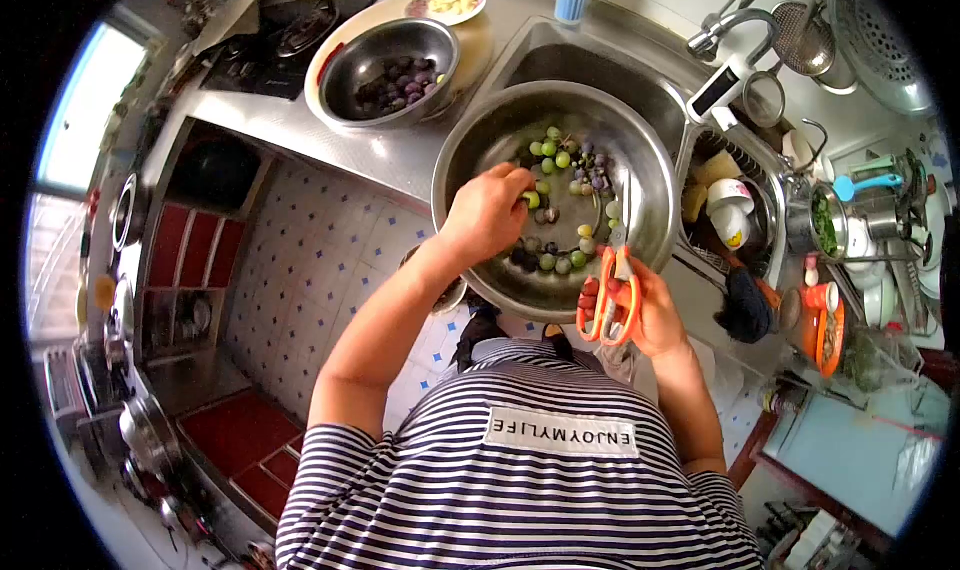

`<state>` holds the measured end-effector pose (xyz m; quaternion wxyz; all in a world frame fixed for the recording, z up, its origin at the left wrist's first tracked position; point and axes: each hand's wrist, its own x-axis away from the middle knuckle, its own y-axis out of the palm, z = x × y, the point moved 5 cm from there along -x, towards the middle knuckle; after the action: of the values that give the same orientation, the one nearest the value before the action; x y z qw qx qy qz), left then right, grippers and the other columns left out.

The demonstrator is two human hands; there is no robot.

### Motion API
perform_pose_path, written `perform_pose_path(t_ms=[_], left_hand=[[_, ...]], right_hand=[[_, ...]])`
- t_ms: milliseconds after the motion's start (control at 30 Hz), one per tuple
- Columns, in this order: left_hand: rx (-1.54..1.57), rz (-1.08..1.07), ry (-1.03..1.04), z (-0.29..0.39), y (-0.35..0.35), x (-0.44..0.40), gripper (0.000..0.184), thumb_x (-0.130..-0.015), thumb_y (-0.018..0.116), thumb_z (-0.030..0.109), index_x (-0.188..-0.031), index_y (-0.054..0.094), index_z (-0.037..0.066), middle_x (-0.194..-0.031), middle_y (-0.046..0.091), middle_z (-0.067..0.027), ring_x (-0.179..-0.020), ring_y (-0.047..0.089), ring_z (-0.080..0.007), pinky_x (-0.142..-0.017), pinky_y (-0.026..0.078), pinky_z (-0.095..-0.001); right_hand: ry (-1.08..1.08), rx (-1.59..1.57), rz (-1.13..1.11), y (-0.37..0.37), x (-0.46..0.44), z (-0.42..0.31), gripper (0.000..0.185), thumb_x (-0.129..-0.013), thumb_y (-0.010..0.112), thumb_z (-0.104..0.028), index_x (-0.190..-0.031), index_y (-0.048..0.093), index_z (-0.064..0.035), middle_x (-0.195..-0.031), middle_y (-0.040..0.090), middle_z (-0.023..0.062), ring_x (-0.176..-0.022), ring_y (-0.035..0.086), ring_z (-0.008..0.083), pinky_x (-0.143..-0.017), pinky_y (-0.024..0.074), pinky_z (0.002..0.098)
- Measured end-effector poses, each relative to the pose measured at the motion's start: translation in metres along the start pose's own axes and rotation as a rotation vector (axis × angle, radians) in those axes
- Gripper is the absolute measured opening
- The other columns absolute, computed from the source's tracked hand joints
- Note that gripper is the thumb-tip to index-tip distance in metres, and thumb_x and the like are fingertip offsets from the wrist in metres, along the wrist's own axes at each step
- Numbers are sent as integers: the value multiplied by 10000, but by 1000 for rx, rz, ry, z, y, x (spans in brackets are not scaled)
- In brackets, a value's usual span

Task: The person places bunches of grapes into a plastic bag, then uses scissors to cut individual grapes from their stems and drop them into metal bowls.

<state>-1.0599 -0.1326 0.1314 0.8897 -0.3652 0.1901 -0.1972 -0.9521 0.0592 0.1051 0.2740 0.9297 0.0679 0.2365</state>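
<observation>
A large steel basin (450,170) rests over the front of the sink, with green and dark grapes (563,159) on stems inside it. My left hand (490,213) is over the basin's left part, its fingers closed on green grapes (531,199). At the basin's near right rim, my right hand (648,305) holds orange-handled scissors (622,270), with the blades pointing up into the basin. A smaller steel bowl (345,70) holding dark purple grapes (405,85) stands on the counter at the upper left.
Behind the basin is the sink (600,65), with a faucet (740,20) at its right. A dish rack (765,185) with bowls stands right of the basin. A plate of yellowish pieces (453,3) and a stove (285,45) are at the upper left.
</observation>
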Motion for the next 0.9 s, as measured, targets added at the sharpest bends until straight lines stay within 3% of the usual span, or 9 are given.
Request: perform_pose_path(t_ms=[67,233,333,467,700,767,833,900], left_hand=[[-247,-48,32,-25,9,-22,199,-697,542,55,-891,581,32,-891,575,-138,-858,568,-327,-741,476,-400],[-358,-268,97,-62,46,-52,235,-711,559,100,-941,579,55,-946,558,-144,-919,547,-332,-788,456,-416],[-429,-329,24,-72,55,-60,161,-704,549,114,-848,607,74,-941,571,-142,-931,552,-341,-786,456,-424],[-511,-471,-41,-76,63,-59,183,-690,570,57,-862,633,54,-951,608,-139,-935,567,-319,-806,465,-393],[-275,-353,-91,-79,41,-49,119,-713,568,93,-805,613,32,-830,616,-159,-831,588,-326,-705,468,-406],[26,-274,-98,-75,25,-47,131,-701,611,90,-817,622,29,-807,611,-156,-798,591,-299,-700,474,-361],[175,-245,-117,-79,13,-44,153,-692,643,74,-834,628,20,-820,616,-141,-780,599,-259,-705,478,-322],[400,-82,-48,-78,-10,-42,122,-727,614,10,-849,616,-2,-809,592,-82,-749,563,-133,-676,461,-262]], right_hand=[[-27,-40,28,9,-3,7,489,-815,579,-61,-1267,399,-12,-924,585,121,-761,615,237,-687,532,381],[-85,-135,51,22,-5,11,523,-809,590,-79,-1291,388,-48,-890,575,100,-724,597,221,-611,527,371],[-94,-124,67,11,-3,12,524,-812,593,-95,-1293,388,-56,-872,568,95,-705,586,212,-593,519,363],[-95,-109,105,5,1,11,520,-820,601,-107,-1294,393,-66,-852,561,77,-684,579,192,-573,512,340],[-115,-72,152,5,8,18,499,-838,589,-123,-1297,402,-60,-839,563,65,-677,573,168,-561,506,317],[-113,-66,160,9,7,18,494,-844,581,-133,-1297,401,-56,-842,563,67,-682,572,168,-561,503,314],[-94,-98,148,17,4,18,484,-854,566,-168,-1297,403,-55,-841,562,73,-689,568,172,-562,497,307],[-131,-81,131,35,-1,17,516,-857,566,-204,-1308,378,-40,-819,551,66,-678,557,175,-572,489,300]])
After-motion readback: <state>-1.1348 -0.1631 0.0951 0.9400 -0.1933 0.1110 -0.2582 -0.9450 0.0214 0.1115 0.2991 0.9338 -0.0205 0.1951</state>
